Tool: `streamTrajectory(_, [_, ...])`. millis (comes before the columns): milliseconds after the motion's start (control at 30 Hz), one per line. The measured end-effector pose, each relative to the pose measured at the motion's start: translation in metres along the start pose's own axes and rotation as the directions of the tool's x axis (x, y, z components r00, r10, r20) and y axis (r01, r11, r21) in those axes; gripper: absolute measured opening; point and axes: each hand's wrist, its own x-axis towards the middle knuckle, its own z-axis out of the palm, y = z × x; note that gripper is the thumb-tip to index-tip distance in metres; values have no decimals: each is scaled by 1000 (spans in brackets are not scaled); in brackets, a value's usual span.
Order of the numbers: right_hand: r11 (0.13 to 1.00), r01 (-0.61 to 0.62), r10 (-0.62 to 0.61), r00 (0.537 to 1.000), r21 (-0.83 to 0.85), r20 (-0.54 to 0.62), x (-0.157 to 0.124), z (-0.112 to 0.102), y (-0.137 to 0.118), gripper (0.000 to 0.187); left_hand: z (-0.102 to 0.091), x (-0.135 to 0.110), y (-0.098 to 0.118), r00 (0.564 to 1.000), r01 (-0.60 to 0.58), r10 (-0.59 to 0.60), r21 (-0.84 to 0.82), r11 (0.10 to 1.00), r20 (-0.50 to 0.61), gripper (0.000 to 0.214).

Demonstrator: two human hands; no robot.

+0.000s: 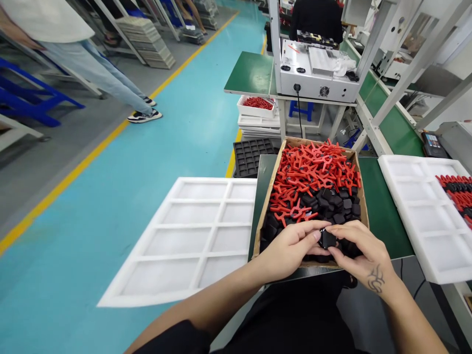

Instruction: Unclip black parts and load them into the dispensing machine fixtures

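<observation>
Presently I have both hands in my feed, right of centre and low in the frame. Left hand [291, 246]: thumb and fingers pinching a small black plastic piece [327, 239]. Right hand [363, 248]: thumb and index closed on the same piece from the other side. Piece sits between the two sets of fingertips, above the near end of an open cardboard box [266, 206]; whether it touches the contents below, I cannot tell.

Box contents: red plastic clamps [313, 164] heaped toward the far end, loose black square pieces [334, 204] toward the near end. Box rests on a green tabletop [385, 211].

Left of the box, a white divided tray [210, 228]. At the right edge of the frame, a second white tray [424, 201], with rows of red and black clamps [459, 194] in its right part. Upper right: a white equipment case [313, 86], cable plugged into it. Beneath, I note a white bin [257, 112] of red parts. Upper left: a person in jeans [106, 73] by the yellow floor line [96, 150].
</observation>
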Motion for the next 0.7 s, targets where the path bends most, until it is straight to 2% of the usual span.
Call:
streamTrajectory(233, [1000,1,-1,1000,-5,2,-1,1,-1,42,1,-1,0,1000,11,-11,-16,1000,-3,47])
streamTrajectory(400, [1000,6,-6,1000,-3,0,-4,2,0,46,-1,-1,-3,1000,10,-10,-20,1000,-5,45])
streamTrajectory(700, [1000,7,-7,1000,7,1,-3,2,1,45,0,0,-3,1000,10,-10,0,1000,-7,48])
